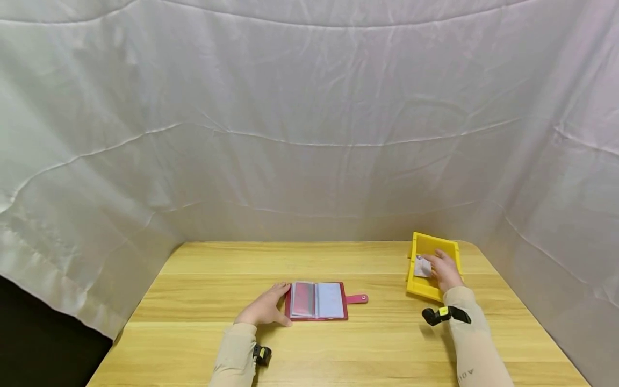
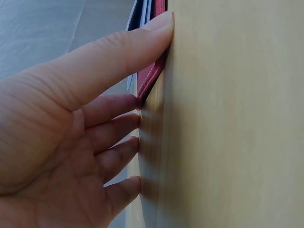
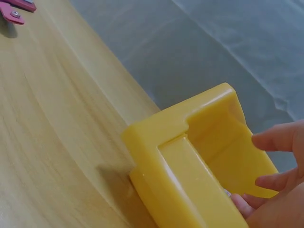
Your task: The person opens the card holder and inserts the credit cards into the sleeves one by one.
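Note:
An open red card holder [image 1: 342,301] with clear plastic sleeves lies on the table, its snap strap [image 1: 357,299] pointing right. My left hand [image 1: 265,307] rests at its left edge, thumb along the near corner and fingertips at the cover [image 2: 151,76] and tabletop. Off to the right stands a yellow bin [image 1: 424,290] with pale printed cards [image 1: 422,266] in it. My right hand [image 1: 444,271] reaches over the bin's right side, fingers spread and loosely bent beside the cards. In the right wrist view, the bin's front wall [image 3: 190,175] hides most of the cards, and the lower fingertips dip inside.
A wooden table [image 1: 338,349] carries everything. Pale grey cloth [image 1: 309,177] hangs behind it and along both sides. Each wrist wears a strapped black camera, one on the right wrist [image 1: 437,316] sticking out leftward.

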Available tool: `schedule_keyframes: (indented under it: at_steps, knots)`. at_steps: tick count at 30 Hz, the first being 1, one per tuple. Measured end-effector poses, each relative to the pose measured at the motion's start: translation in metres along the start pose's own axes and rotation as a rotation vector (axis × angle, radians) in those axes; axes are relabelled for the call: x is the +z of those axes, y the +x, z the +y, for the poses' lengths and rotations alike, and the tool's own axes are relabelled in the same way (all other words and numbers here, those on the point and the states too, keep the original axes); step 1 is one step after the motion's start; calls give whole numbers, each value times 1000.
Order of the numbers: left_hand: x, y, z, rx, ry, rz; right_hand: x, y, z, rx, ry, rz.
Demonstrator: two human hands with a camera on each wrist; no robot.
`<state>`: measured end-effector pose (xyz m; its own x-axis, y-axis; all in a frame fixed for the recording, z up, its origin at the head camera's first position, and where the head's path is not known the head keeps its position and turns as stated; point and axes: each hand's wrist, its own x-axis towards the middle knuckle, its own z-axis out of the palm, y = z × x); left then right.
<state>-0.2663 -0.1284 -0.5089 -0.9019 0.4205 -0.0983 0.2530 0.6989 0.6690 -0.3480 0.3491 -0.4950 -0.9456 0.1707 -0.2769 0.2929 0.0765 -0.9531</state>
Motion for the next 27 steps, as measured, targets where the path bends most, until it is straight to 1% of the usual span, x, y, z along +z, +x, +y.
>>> schedule_keyframes:
  at_steps: [6, 13, 20, 22, 24, 27]
  knots:
    - [1, 0, -1, -6, -17, 1, 3, -3, -4, -24, -107, 18]
    - [2, 0, -1, -7, -20, -1, 6, -5, -5, 10, -119, 28]
    - [3, 1, -2, -7, -9, 3, 7, -3, -3, -7, -209, 21]
    - [3, 1, -2, -5, -4, 4, 7, -3, -2, 12, -179, 19]
    - [3, 1, -2, -4, -1, 6, 8, -3, -1, 33, -121, 17]
    - [3, 1, -1, -6, 0, 5, 8, -3, 1, 47, -64, 31]
